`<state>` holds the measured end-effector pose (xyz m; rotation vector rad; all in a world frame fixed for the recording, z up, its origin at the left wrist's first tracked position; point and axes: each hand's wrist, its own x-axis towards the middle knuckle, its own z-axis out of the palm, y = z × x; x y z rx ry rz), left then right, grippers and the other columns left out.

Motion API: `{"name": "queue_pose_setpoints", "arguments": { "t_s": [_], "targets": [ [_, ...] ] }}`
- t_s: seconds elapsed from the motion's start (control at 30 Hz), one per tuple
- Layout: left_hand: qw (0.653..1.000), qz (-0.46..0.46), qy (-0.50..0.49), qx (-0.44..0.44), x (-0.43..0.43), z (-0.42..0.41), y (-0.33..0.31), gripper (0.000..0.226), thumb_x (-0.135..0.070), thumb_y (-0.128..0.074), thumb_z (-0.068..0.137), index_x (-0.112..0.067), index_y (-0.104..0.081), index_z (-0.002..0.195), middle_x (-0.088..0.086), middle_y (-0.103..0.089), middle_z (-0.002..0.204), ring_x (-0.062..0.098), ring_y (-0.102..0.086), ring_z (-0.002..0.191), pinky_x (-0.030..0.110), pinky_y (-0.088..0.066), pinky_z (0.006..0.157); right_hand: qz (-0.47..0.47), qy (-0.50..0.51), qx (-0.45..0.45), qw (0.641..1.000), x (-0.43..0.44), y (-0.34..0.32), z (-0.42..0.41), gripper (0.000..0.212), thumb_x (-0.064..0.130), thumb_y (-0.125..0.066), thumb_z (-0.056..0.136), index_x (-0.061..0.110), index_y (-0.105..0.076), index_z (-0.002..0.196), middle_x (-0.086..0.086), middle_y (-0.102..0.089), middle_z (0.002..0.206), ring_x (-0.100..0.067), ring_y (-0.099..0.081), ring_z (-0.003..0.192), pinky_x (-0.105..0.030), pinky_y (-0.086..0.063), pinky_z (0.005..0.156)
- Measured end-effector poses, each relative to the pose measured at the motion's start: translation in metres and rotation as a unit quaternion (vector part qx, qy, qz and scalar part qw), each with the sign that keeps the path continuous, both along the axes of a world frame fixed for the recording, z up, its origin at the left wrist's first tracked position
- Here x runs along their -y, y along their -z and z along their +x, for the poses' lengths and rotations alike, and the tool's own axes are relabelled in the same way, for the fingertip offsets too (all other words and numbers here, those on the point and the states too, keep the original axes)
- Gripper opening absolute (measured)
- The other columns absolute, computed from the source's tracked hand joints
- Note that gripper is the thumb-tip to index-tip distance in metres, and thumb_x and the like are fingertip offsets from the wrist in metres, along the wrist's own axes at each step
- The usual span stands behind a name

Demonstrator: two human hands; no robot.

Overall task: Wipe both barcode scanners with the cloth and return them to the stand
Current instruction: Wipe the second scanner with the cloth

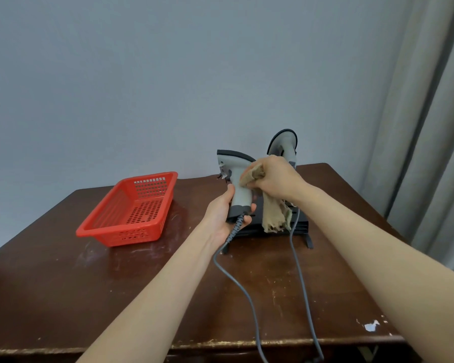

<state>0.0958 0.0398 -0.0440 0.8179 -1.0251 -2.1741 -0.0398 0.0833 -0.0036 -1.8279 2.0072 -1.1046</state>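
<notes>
My left hand [222, 214] grips the lower handle of a grey barcode scanner [233, 174], held upright above the table with its head pointing left. My right hand [273, 176] presses a bunched tan cloth [273, 213] against the scanner's neck; the cloth's loose end hangs down over the black stand [303, 226]. A second grey scanner [285, 142] stands upright in the stand behind my right hand, partly hidden. Grey cables [300, 279] run from both scanners toward the table's front edge.
A red perforated plastic basket [131, 208] sits on the dark wooden table [63, 284] to the left. A grey wall stands behind the table, and a curtain [430, 127] hangs at the right.
</notes>
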Motion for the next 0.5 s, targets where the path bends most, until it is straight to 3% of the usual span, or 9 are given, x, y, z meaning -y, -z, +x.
{"name": "queue_pose_setpoints", "arguments": {
  "t_s": [0.07,0.13,0.27,0.43,0.5],
  "targets": [
    [1.0,0.007,-0.001,0.001,0.001,0.0,0.001,0.043,-0.041,-0.04,0.099,-0.003,-0.056,0.111,0.014,-0.067,0.076,0.021,-0.058,0.055,0.02,-0.042,0.036,-0.014,0.039,0.01,0.999,0.003,0.0,0.0,0.013,0.013,-0.072,0.081,0.026,-0.073,0.083,0.007,-0.072,0.091,-0.016,-0.067,0.089,-0.037,-0.056,0.084],
    [1.0,0.003,-0.004,0.002,0.003,0.001,0.001,0.041,-0.041,-0.041,0.099,-0.004,-0.058,0.106,0.012,-0.066,0.075,0.021,-0.057,0.055,0.02,-0.042,0.036,0.007,0.007,-0.001,1.0,0.003,0.002,0.004,0.005,0.014,-0.073,0.079,0.019,-0.072,0.081,0.0,-0.073,0.091,-0.02,-0.068,0.086,-0.041,-0.056,0.082],
    [1.0,-0.005,-0.025,0.01,0.006,0.001,0.001,0.04,-0.04,-0.042,0.099,-0.006,-0.061,0.09,0.009,-0.063,0.068,0.019,-0.055,0.054,0.019,-0.039,0.037,0.073,-0.064,-0.012,0.995,-0.003,0.005,0.013,0.011,0.011,-0.073,0.077,0.014,-0.073,0.088,-0.007,-0.074,0.086,-0.022,-0.07,0.082,-0.041,-0.057,0.081],
    [1.0,0.029,0.005,-0.009,0.003,0.001,0.003,0.043,-0.042,-0.041,0.098,-0.003,-0.057,0.108,0.014,-0.064,0.081,0.019,-0.059,0.052,0.019,-0.041,0.035,0.004,0.043,-0.017,0.999,0.009,0.0,-0.002,0.005,0.024,-0.072,0.08,0.022,-0.073,0.084,0.001,-0.073,0.089,-0.021,-0.067,0.087,-0.04,-0.056,0.08],
    [1.0,0.025,0.007,-0.014,0.003,0.002,0.003,0.042,-0.041,-0.042,0.098,-0.003,-0.057,0.107,0.013,-0.064,0.081,0.019,-0.059,0.053,0.019,-0.041,0.036,-0.003,0.006,0.01,1.0,0.005,-0.001,0.001,0.009,0.018,-0.072,0.08,0.01,-0.072,0.084,-0.002,-0.072,0.083,-0.022,-0.066,0.081,-0.039,-0.056,0.08]
  ]
}}
